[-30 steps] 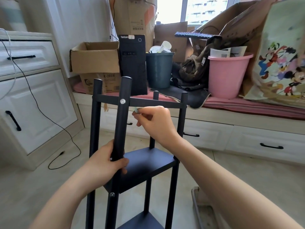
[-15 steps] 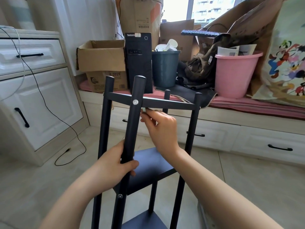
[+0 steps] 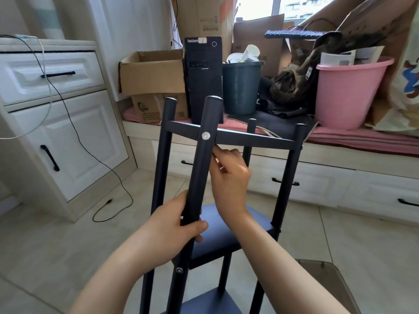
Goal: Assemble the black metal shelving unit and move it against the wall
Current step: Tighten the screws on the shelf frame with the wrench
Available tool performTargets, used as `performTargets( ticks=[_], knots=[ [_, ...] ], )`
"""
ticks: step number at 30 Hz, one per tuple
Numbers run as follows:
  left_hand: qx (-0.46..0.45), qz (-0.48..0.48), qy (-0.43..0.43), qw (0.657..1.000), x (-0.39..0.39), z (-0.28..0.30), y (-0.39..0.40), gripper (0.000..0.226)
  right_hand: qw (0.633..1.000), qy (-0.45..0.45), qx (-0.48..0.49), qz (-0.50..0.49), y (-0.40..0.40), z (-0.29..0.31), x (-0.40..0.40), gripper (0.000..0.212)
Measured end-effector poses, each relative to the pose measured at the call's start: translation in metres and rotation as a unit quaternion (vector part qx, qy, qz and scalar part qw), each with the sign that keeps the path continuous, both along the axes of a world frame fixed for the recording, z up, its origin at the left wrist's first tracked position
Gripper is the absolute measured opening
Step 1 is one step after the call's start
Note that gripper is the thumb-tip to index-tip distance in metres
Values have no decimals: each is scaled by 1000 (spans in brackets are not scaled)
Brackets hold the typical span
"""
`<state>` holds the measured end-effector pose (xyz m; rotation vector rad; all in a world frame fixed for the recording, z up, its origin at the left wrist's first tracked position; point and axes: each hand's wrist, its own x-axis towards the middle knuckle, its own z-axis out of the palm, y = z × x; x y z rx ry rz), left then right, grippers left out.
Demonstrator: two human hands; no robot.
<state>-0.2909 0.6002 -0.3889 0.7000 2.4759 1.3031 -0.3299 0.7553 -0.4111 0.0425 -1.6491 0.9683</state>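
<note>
Four round black posts are standing up on the tile floor (image 3: 45, 245), making the shelf (image 3: 226, 232), right in front of the bench (image 3: 340, 152). Behind it on the bench are sitting a brown box (image 3: 152, 71), a black computer (image 3: 203, 80), a dark bin (image 3: 241, 87) and a smooth pink tub (image 3: 349, 91). The left hand (image 3: 167, 232) is wrapping its fingers round the near post (image 3: 201, 168). The right hand (image 3: 229, 177) is reaching under the top bar (image 3: 249, 139), fingers curled; I cannot tell if they are pinching something. A shiny screw (image 3: 205, 135) is sitting in the post.
</note>
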Motion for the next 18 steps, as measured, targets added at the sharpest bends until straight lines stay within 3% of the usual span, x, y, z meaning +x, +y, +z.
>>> performTargets(
  ticks=[6,11,18],
  knots=[
    [-10,10,-4,1000,-5,-1,2,15,999,26,19,-19,4,-3,-8,21],
    [1,7,1,1000,-7,-1,5,16,999,-13,-17,25,5,-5,-10,16],
    [14,5,11,1000,-8,-1,9,17,953,-264,1,148,26,-2,2,21]
  ],
)
